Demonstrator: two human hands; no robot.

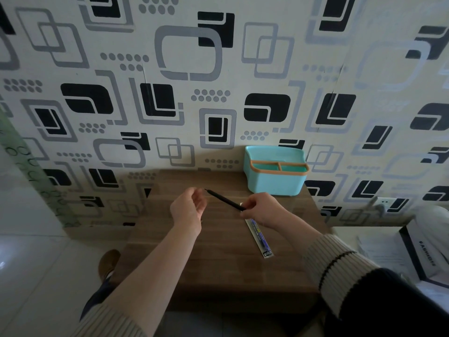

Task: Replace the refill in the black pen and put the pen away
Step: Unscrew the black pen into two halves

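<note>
My right hand (pixel 263 210) grips the rear end of the black pen (pixel 224 200) above the wooden table (pixel 218 263). The pen slants up and left, its thin tip pointing toward my left hand (pixel 188 205). That hand hovers just left of the tip with fingers loosely curled, holding nothing I can see. A refill pack (pixel 260 235), a clear sleeve with a blue-purple refill inside, lies flat on the table just below my right hand.
A turquoise organiser (pixel 275 181) with an orange rim and two front compartments stands at the table's far right corner against the patterned wall. A white box (pixel 418 254) sits on the floor to the right. A brown shoe (pixel 108 263) shows at the left.
</note>
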